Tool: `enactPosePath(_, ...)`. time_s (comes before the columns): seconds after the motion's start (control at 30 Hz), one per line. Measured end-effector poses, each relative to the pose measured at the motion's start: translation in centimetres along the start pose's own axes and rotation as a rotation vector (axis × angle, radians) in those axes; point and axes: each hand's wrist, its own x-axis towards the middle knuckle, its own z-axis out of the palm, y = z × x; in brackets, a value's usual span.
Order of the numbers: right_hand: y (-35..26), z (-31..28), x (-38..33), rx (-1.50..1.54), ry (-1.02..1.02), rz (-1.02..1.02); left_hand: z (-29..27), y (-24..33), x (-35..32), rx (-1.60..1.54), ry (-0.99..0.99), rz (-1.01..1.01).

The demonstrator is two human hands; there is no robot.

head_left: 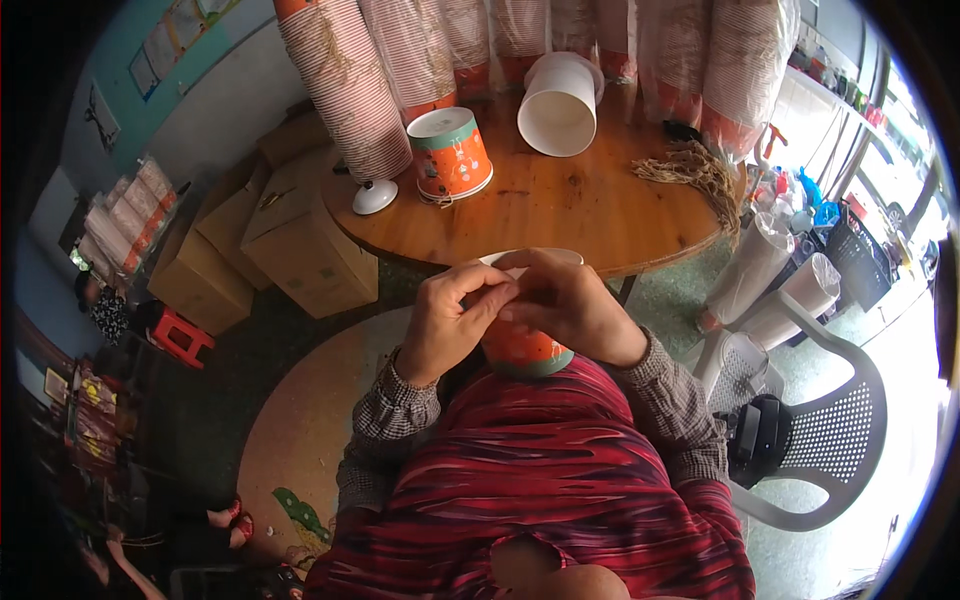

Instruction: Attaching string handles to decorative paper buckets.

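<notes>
An orange paper cup [522,350] with a green base rests against my lap, its white rim pointing toward the round wooden table [560,215]. My right hand [570,305] wraps over the cup's side and holds it. My left hand [455,315] pinches at the cup's rim with thumb and fingertips, touching the right hand. On the table stands an upside-down orange cup [450,152], and a white cup [558,103] lies on its side, mouth toward me.
Tall stacks of cups [345,80] in plastic sleeves line the table's far side. A bundle of straw-coloured cord [700,170] lies at the right edge. Cardboard boxes [290,235] sit left, a white plastic chair [820,430] right, a red stool [180,335] far left.
</notes>
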Motion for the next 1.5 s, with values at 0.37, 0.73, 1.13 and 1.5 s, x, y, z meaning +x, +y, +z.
enactPosePath(0.37,-0.2,0.3,0.0,0.027,0.091,0.162,-1.6,-0.4,-0.2,0.002,0.032,-0.116)
enactPosePath(0.73,-0.2,0.4,-0.1,0.032,0.111,0.146,-2.0,-0.8,0.0,-0.001,0.132,-0.149)
enactPosePath(1.13,0.9,-0.2,0.5,-0.014,-0.038,0.148,-1.0,-0.9,0.1,0.104,0.04,0.01)
enactPosePath(1.5,1.4,-0.1,0.5,0.278,-0.054,0.168,-0.5,-0.8,0.2,0.178,-0.004,-0.004)
